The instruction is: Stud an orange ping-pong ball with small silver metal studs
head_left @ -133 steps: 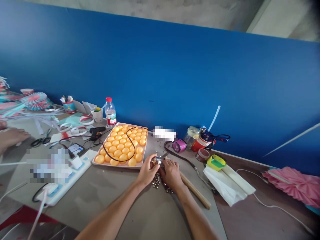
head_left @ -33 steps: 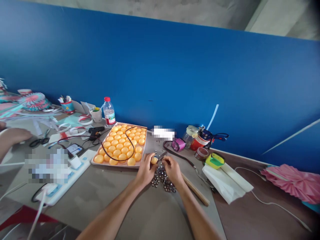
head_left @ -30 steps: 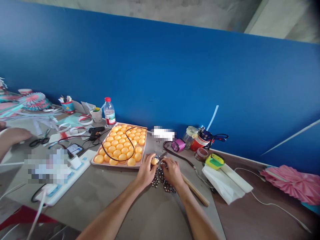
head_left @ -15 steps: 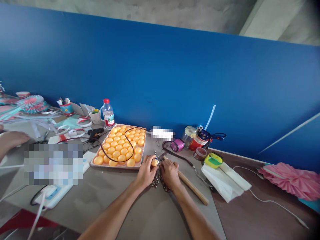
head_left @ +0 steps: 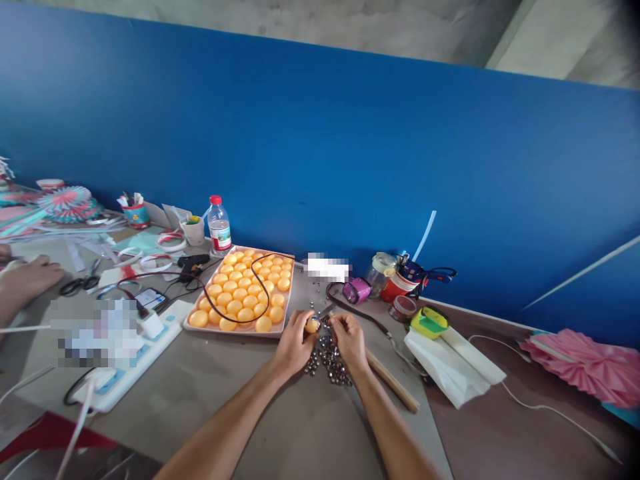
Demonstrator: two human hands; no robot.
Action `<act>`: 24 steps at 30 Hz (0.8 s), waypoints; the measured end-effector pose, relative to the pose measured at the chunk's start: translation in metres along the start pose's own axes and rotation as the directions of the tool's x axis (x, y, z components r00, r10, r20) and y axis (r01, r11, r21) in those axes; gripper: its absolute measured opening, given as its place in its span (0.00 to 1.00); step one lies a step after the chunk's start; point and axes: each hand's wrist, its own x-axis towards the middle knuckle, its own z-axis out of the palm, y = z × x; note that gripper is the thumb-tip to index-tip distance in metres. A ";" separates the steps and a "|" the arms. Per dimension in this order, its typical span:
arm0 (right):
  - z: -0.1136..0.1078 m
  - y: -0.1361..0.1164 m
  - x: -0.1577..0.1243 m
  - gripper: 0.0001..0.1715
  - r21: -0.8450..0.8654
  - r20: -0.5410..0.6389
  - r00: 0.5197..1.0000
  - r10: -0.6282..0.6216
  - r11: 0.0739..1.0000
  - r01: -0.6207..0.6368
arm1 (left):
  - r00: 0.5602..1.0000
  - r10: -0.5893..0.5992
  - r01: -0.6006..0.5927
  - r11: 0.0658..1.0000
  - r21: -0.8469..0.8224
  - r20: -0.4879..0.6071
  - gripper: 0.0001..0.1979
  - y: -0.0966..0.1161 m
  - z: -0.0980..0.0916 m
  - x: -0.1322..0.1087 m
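Note:
My left hand [head_left: 294, 345] is closed around an orange ping-pong ball [head_left: 313, 325], which has shiny silvery pieces on its top. Close beside it, my right hand [head_left: 351, 341] has its thumb and fingers pinched together; what they hold, if anything, is too small to make out. Below and between both hands lies a loose pile of dark, shiny beads [head_left: 334, 363]. A wooden handle [head_left: 393, 383] runs out from behind my right hand, its far end hidden. Left of my hands, a shallow tray [head_left: 187, 327] holds several orange ping-pong balls [head_left: 240, 293], with a dark cable lying across them.
Behind stand a bottle [head_left: 219, 230], a glass jar [head_left: 380, 272] and a red cup [head_left: 397, 287] of tools. A purple object [head_left: 357, 290] and yellow-green tape dispenser [head_left: 429, 322] sit rightward. At left are a power strip [head_left: 170, 323], scissors [head_left: 80, 285] and another person's hand [head_left: 35, 277].
My right hand has lifted slightly and shifted right from the bead pile, its fingers now pinched, uncovering more beads. My left hand keeps the ball. The other person's hand has moved slightly.

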 end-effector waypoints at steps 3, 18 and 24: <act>0.000 -0.001 0.002 0.13 0.181 0.036 0.998 0.045 0.982 -0.051 | 1.000 -0.005 0.005 1.000 0.011 0.011 0.21 0.001 0.000 0.000; 0.002 -0.001 -0.003 0.10 0.127 0.226 0.974 0.002 0.991 -0.031 | 0.999 0.045 -0.045 0.999 0.006 0.019 0.21 -0.001 0.001 -0.001; 0.000 0.001 -0.003 0.09 0.154 0.290 0.957 -0.020 0.988 -0.026 | 0.997 0.071 -0.071 0.997 0.007 0.037 0.21 -0.002 0.001 -0.002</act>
